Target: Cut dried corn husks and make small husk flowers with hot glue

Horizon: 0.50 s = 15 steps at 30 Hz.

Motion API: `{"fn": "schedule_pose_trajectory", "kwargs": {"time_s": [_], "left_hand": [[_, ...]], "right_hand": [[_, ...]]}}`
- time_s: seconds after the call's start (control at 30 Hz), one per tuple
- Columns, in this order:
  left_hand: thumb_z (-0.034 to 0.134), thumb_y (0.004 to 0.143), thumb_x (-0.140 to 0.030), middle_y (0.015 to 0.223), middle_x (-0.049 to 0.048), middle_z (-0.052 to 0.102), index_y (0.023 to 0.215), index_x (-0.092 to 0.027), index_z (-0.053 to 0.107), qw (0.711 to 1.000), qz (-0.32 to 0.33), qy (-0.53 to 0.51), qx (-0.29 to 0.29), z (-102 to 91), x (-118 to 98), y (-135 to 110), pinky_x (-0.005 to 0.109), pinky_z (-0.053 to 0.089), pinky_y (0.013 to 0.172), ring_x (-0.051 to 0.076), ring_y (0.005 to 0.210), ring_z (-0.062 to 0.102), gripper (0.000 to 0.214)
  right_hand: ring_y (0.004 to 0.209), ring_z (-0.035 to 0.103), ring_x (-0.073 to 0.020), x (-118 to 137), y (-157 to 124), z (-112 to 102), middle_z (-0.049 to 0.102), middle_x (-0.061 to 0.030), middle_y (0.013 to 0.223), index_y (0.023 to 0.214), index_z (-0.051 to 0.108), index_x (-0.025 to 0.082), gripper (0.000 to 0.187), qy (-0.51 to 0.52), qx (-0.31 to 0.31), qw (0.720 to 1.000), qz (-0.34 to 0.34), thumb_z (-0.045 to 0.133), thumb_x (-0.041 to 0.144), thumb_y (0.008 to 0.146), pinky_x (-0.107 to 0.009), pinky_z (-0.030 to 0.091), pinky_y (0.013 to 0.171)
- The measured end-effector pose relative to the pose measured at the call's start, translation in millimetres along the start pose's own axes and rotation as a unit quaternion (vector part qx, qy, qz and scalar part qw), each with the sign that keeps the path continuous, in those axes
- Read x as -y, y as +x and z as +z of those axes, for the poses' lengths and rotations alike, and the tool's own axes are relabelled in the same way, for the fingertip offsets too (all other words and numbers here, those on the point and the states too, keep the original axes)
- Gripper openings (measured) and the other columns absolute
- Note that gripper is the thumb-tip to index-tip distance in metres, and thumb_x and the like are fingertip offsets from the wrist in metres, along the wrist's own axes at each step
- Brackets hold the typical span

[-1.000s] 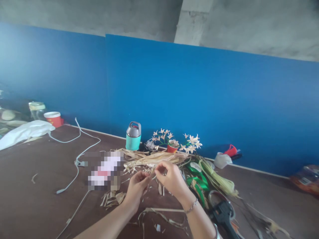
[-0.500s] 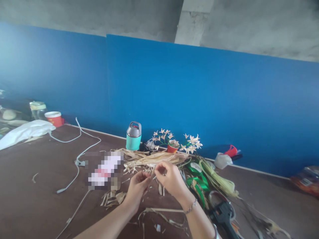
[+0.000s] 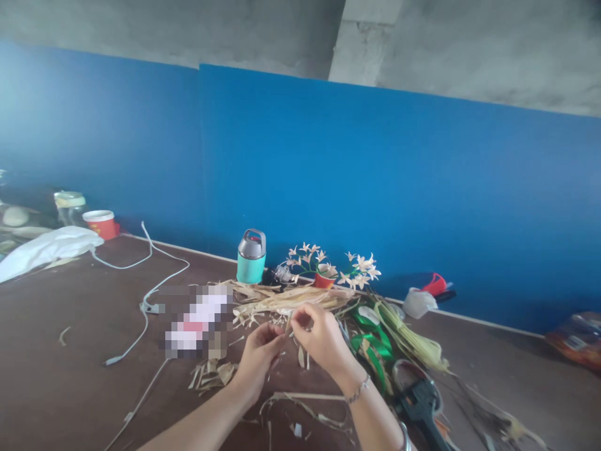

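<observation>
My left hand [image 3: 261, 352] and my right hand [image 3: 319, 338] meet over the brown table, fingertips almost touching. Both are closed in a pinch on a thin, pale strip [image 3: 288, 322], apparently dried husk, whose short end shows between them. Most of the strip is hidden by my fingers. Just beyond the hands lies a pile of dried husks [image 3: 300, 299]. Husk scraps [image 3: 213, 376] are scattered left of my left hand, and a thin stick [image 3: 310, 396] lies with curled fibres below. Green ribbon [image 3: 382, 344] rests right of my right hand.
Behind the pile stand a turquoise flask [image 3: 251, 266] and a red cup [image 3: 323, 279] with pale flowers [image 3: 364, 269]. A black glue gun [image 3: 420, 404] sits by my right forearm, near a bundle of green stalks [image 3: 413, 338]. A white cable [image 3: 146, 313] runs across the left.
Both hands keep their pinch in nearly the same place. The strip between the fingertips looks slightly more upright; everything else stays put.
</observation>
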<state>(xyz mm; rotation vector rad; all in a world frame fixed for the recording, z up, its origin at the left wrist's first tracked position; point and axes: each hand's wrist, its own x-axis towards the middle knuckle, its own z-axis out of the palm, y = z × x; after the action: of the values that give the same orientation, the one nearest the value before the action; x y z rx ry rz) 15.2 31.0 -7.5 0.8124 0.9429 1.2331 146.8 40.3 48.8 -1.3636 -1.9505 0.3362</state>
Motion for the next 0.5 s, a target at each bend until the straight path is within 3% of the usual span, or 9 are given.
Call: {"fn": "schedule_pose_trajectory", "kwargs": {"time_s": [0.33, 0.5], "left_hand": [[0.074, 0.057, -0.036, 0.039, -0.0111, 0.042, 0.064, -0.017, 0.055, 1.0, -0.007, 0.006, -0.015, 1.2, 0.4, -2.0, 0.015, 0.017, 0.03, 0.001, 0.027, 0.028, 0.027], [0.076, 0.056, -0.031, 0.046, -0.0039, 0.058, 0.062, -0.016, 0.055, 1.0, -0.003, -0.029, -0.004, 0.9, 2.1, -1.1, 0.017, 0.037, 0.041, 0.008, 0.04, 0.051, 0.026]], "right_hand": [[0.06, 0.058, -0.0126, -0.3, 0.3, 1.7, 0.064, 0.0015, 0.062, 0.067, 0.059, 0.02, 0.01, -0.002, 0.002, 1.0, 0.001, 0.053, 0.014, 0.072, -0.02, 0.042, 0.061], [0.061, 0.058, -0.0127, -2.1, -0.5, 3.8, 0.064, 0.0015, 0.063, 0.068, 0.058, 0.02, 0.01, -0.002, 0.002, 1.0, 0.0, 0.053, 0.013, 0.072, -0.021, 0.041, 0.062]]}}
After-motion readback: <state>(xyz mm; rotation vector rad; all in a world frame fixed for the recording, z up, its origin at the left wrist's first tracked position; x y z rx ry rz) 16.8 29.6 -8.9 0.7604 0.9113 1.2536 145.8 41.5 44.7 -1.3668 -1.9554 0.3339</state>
